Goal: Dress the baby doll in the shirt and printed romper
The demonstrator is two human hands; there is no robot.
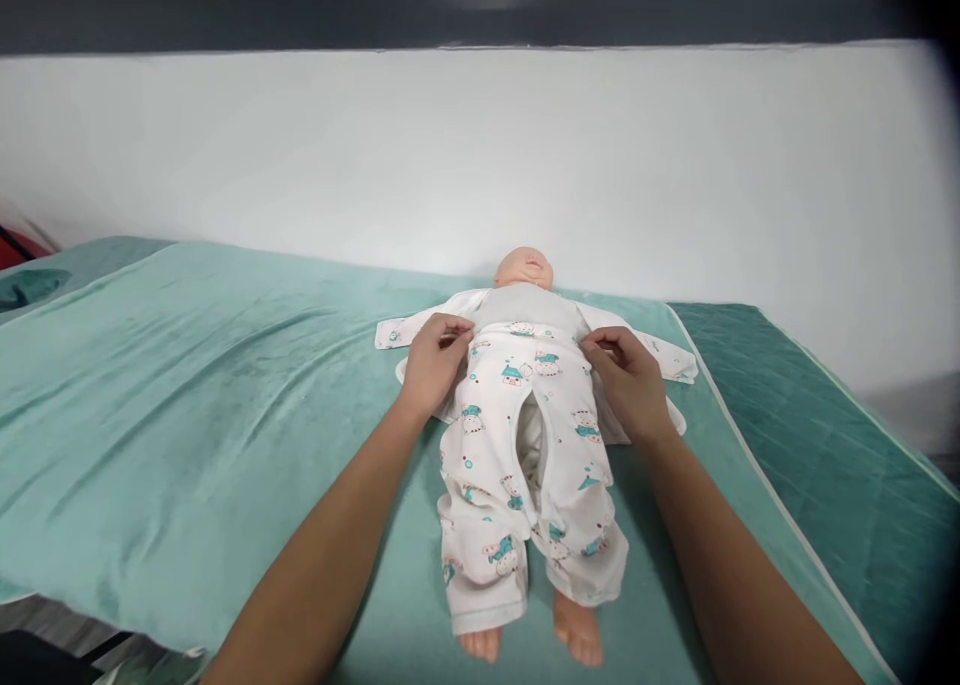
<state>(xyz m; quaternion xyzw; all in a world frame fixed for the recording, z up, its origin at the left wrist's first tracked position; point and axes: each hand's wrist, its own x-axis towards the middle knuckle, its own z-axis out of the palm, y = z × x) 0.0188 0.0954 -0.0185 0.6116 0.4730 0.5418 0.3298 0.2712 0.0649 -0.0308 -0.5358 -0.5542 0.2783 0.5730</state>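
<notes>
A baby doll (525,265) lies on its back, head toward the wall and bare feet toward me. It wears white open-crotch pants (487,465) printed with small teal and red figures, pulled up high on its torso. A white long-sleeved top (615,320) spreads out under and beside it, sleeves stretched to both sides. My left hand (437,363) pinches the pants' waistband at its left edge. At the opposite edge, my right hand (628,377) has thumb and fingers closed on the waistband too. The fingertips partly hide the gripped cloth.
Beneath the doll a light green sheet (187,395) covers the bed, with soft creases on the left. A darker green quilted cover (840,445) shows at the right. Behind the bed stands a white wall (300,155). Something red (15,248) sits at the far left edge.
</notes>
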